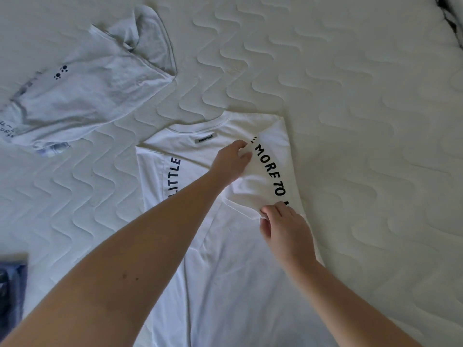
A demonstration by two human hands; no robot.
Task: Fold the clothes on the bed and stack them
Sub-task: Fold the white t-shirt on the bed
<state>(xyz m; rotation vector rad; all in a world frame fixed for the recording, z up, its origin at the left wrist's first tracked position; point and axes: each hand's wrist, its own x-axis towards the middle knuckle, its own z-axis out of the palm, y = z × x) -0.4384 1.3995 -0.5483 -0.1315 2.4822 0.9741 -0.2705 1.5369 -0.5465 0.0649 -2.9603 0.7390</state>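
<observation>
A T-shirt (225,271) lies on the bed (363,121) at lower centre of the frame, neck toward the top. A second shirt (87,96) lies apart at upper left. A folded garment (12,286) sits at the lower left edge. Both hands, left (231,162) above right (284,229), rest on the T-shirt's right side.

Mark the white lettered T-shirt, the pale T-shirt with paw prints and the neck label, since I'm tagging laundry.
white lettered T-shirt (225,284): head view, on its plain lower body.
pale T-shirt with paw prints (100,91): head view, mid-body.
neck label (204,140): head view, label centre.
</observation>
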